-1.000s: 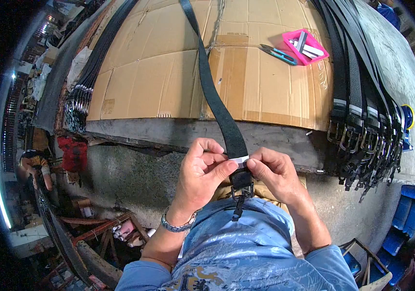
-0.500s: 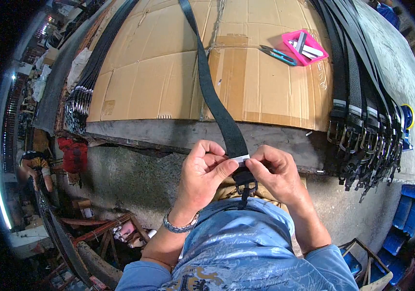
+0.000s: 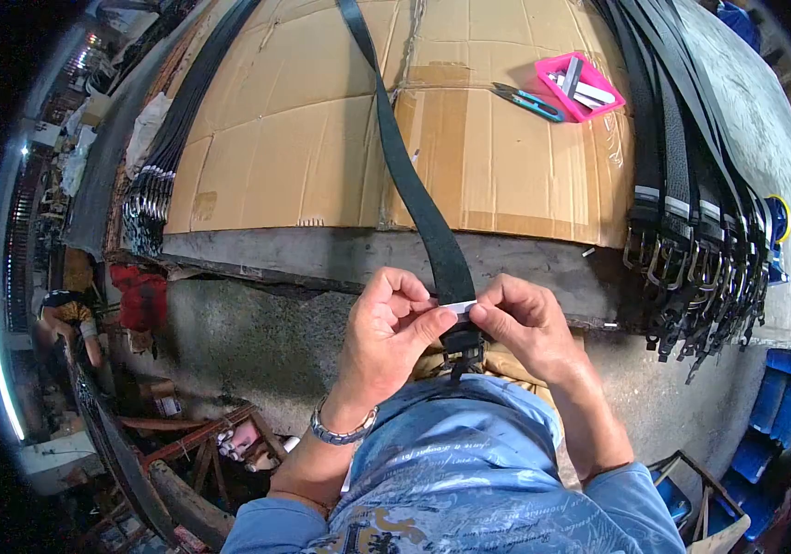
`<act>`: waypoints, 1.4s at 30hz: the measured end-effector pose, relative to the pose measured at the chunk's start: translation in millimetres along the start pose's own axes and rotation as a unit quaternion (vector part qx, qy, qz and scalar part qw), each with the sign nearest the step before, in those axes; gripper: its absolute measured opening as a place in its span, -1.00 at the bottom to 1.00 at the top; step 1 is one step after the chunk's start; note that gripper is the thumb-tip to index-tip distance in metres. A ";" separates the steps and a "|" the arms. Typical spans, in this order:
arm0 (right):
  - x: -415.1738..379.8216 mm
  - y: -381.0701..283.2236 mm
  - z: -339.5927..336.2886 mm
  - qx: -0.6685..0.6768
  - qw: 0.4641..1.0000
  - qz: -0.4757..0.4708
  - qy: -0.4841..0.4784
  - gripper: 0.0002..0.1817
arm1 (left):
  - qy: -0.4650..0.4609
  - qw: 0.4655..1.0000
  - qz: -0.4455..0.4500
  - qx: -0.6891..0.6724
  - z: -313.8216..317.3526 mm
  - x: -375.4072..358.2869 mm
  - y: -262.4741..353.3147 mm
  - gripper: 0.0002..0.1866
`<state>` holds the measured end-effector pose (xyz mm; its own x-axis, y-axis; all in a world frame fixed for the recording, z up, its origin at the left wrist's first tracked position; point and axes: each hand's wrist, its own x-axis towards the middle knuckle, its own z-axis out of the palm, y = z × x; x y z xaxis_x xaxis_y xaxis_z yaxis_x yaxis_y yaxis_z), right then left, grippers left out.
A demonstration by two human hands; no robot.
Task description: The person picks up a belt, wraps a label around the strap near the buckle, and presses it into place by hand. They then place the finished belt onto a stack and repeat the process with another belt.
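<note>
A black belt (image 3: pixel 411 185) runs down the cardboard and over the table's front edge to my hands. Around it near the buckle (image 3: pixel 463 349) lies a white paper band (image 3: pixel 457 308). My left hand (image 3: pixel 393 323) pinches the band's left end between thumb and fingers. On the other end, the thumb and forefinger of my right hand (image 3: pixel 525 325) are closed. The buckle hangs below my fingers, close to my shirt. Which layers of band and belt each pinch takes in is partly hidden.
On the cardboard (image 3: pixel 266 138) are a pink tray (image 3: pixel 589 109) of white strips and blue thread snips (image 3: pixel 529 103). Buckled belts (image 3: pixel 691 212) hang over the edge at right, more belts (image 3: pixel 160 185) at left. Another person (image 3: pixel 72 319) is at far left.
My fingers stay on the white band, with only small shifts. The buckle has swung up slightly. The person at far left has moved a little.
</note>
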<state>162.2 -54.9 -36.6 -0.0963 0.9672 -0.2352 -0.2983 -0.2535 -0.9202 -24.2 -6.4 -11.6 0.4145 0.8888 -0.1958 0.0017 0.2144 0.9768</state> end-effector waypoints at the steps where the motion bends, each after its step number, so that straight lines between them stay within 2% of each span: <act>1: -0.5 0.2 0.6 0.000 1.000 0.000 0.000 -0.82 | 0.003 1.000 -0.006 -0.006 0.2 0.3 0.6 -0.72; 7: -2.3 -1.7 5.5 0.000 0.999 0.002 0.034 -0.81 | 0.003 1.000 -0.007 0.013 -0.6 1.3 -4.1 -0.70; 11: -2.4 -2.6 6.4 -0.049 0.998 -0.006 0.040 -0.80 | 0.001 1.000 0.000 0.007 0.0 0.9 -2.7 -0.70; 25: -2.8 -5.0 11.8 -0.069 0.996 0.021 0.051 -0.84 | 0.005 0.996 0.067 0.064 5.6 -1.6 -5.3 -0.75; 27: -0.9 -2.6 11.1 -0.019 0.998 0.015 0.054 -0.84 | 0.010 0.996 0.063 0.064 7.2 -1.9 -2.8 -0.76; 31: 1.9 -7.5 9.4 -0.002 0.998 0.003 0.061 -0.84 | 0.000 0.998 0.027 0.065 2.2 -3.3 -0.7 -0.75; 33: 3.1 -6.6 7.9 -0.021 0.998 -0.005 0.065 -0.83 | -0.004 0.994 0.021 0.106 -0.2 -1.5 -0.4 -0.76; 35: 3.2 -6.0 5.0 -0.032 0.998 -0.009 0.057 -0.83 | -0.023 0.983 0.076 0.168 -0.1 2.0 -0.3 -0.80; 39: 1.9 -2.8 4.5 -0.040 0.998 0.005 0.041 -0.83 | -0.031 0.972 0.088 0.215 1.3 4.5 3.9 -0.80; 42: 2.5 1.6 7.0 -0.026 0.999 0.013 0.033 -0.83 | -0.015 0.960 0.132 0.248 2.9 5.7 1.8 -0.80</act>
<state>154.9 -53.1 -36.5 -0.0404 0.9599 -0.2773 -0.2458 -0.2785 -0.9285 -19.2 -2.2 -10.7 0.4853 0.8724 0.0593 0.3235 -0.2421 0.9147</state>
